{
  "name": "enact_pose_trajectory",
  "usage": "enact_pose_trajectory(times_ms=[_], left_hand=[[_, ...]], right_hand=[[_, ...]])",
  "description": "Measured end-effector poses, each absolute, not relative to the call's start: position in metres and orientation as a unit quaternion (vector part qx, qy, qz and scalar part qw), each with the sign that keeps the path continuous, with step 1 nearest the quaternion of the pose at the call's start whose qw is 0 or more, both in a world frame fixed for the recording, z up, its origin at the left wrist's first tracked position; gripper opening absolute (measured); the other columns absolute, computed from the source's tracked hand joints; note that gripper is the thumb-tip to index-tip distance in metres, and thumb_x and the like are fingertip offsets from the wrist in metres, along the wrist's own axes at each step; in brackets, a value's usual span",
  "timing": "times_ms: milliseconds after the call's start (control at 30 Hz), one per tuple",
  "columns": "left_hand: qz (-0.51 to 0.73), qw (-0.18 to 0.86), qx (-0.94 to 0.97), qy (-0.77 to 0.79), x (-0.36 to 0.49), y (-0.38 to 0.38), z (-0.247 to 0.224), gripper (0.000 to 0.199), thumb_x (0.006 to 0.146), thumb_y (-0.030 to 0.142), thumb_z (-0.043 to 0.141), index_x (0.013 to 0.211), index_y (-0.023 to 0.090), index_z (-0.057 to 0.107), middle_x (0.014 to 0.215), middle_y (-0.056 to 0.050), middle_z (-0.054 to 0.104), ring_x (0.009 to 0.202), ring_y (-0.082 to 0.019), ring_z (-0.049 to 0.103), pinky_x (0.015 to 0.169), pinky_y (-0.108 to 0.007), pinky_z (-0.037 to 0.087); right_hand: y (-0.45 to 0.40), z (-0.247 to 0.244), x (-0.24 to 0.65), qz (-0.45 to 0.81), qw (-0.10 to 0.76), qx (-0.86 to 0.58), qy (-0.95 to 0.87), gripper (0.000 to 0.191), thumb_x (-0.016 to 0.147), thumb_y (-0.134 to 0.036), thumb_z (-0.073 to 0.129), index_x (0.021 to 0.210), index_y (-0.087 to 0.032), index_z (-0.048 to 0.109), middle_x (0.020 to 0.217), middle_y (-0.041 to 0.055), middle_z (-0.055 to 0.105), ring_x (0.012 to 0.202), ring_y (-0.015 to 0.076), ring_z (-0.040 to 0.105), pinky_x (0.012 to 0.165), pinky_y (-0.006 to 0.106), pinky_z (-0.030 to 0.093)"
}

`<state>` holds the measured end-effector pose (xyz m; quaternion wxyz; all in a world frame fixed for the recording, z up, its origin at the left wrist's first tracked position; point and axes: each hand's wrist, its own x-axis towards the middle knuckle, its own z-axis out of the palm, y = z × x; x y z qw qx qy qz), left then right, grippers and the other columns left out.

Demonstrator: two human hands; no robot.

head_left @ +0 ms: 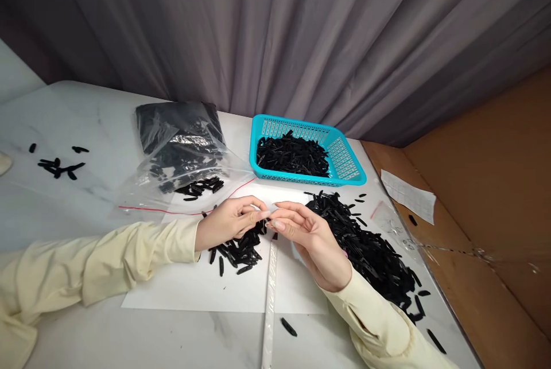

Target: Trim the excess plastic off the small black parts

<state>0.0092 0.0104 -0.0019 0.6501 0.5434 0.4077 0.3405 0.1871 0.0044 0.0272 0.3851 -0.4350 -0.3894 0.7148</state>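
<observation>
The small heap of black pieces (pixel 241 254) nearest me lies under my left hand (pixel 228 222), on a white sheet (pixel 172 291). My left thumb and fingers curve in to meet those of my right hand (pixel 312 237); whatever sits between the tips is too small to make out, so I cannot tell whether either hand grips anything. Below my fingertips, a white strip (pixel 269 300) runs toward me. Beside my right wrist spreads a larger heap (pixel 374 257) of black pieces. Beyond both hands stands a blue basket (pixel 344 161) with more inside; beyond my left, a clear bag (pixel 181 156) with dark contents.
</observation>
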Motion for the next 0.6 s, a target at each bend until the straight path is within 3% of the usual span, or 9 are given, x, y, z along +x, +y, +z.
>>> enact_pose_trajectory(times_ms=[267, 433, 600], left_hand=[[0.281, 0.658, 0.56, 0.417, 0.007, 0.012, 0.003, 0.035, 0.082, 0.044, 0.051, 0.088, 0.012, 0.062, 0.04, 0.01, 0.031, 0.032, -0.003, 0.025, 0.03, -0.015, 0.016], [0.289, 0.697, 0.5, 0.425, 0.006, 0.013, 0.008, 0.034, 0.081, 0.045, 0.053, 0.085, 0.012, 0.059, 0.042, 0.012, 0.022, 0.032, -0.003, 0.016, 0.027, -0.014, 0.012], [0.307, 0.708, 0.47, 0.428, 0.006, 0.014, 0.008, 0.032, 0.081, 0.044, 0.055, 0.079, 0.012, 0.057, 0.044, 0.012, 0.02, 0.032, -0.002, 0.013, 0.026, -0.014, 0.011]], right_hand=[[0.001, 0.022, 0.186, 0.627, 0.405, -0.4, -0.531, 0.034, 0.072, -0.022, 0.068, 0.102, -0.02, 0.053, 0.094, 0.0062, 0.064, 0.085, 0.0167, 0.063, 0.083, 0.034, 0.051], [-0.002, 0.02, 0.187, 0.47, 0.417, -0.391, -0.673, 0.031, 0.081, -0.016, 0.056, 0.11, -0.022, 0.051, 0.108, 0.0085, 0.061, 0.095, 0.0181, 0.06, 0.084, 0.036, 0.05], [0.0, 0.015, 0.188, 0.269, 0.398, -0.43, -0.764, 0.018, 0.08, -0.015, 0.057, 0.097, -0.021, 0.06, 0.091, 0.0063, 0.065, 0.084, 0.0195, 0.059, 0.075, 0.035, 0.05]])
